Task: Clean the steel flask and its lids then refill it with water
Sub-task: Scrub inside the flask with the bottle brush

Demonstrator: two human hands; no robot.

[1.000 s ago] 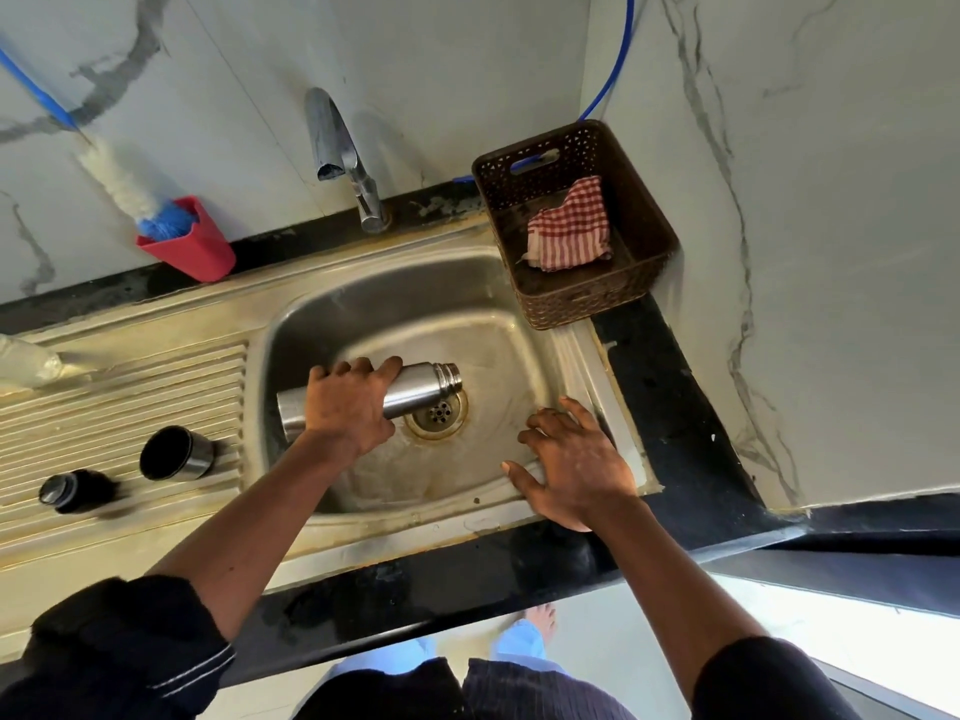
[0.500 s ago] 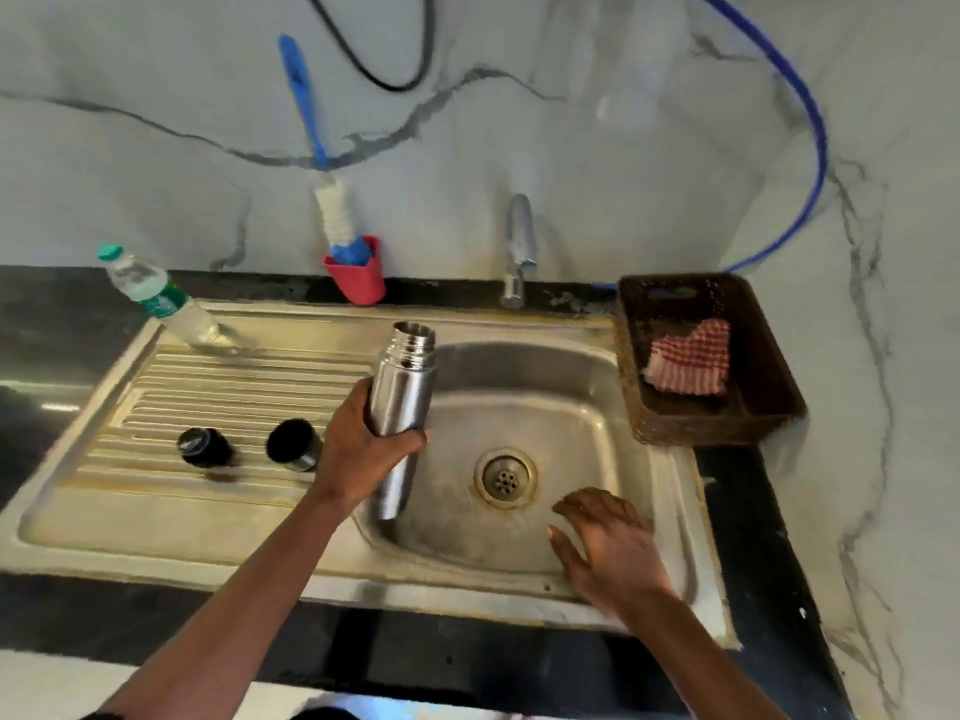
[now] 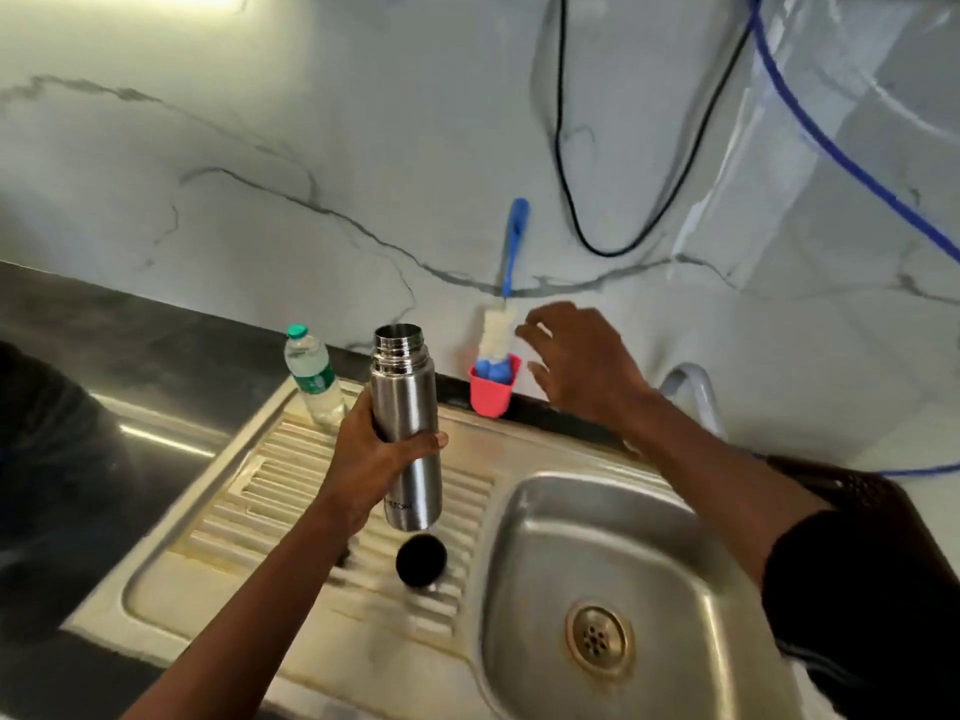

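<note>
While left hand (image 3: 370, 464) grips flask (image 3: 406, 394) — tap (image 3: 695, 388) half-hidden

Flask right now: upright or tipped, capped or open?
Upright and uncapped: the left hand grips the steel flask vertically, threaded mouth bare on top.

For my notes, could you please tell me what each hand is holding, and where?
Left hand grips the steel flask around its middle; right hand holds nothing.

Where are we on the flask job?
Done: flask is uncapped; a lid lies on the drainboard. In hand: left hand holds the flask upright; right hand hovers open by the brush, not gripping it. Left, it seems: scrubbing flask and lids, refilling.
</note>
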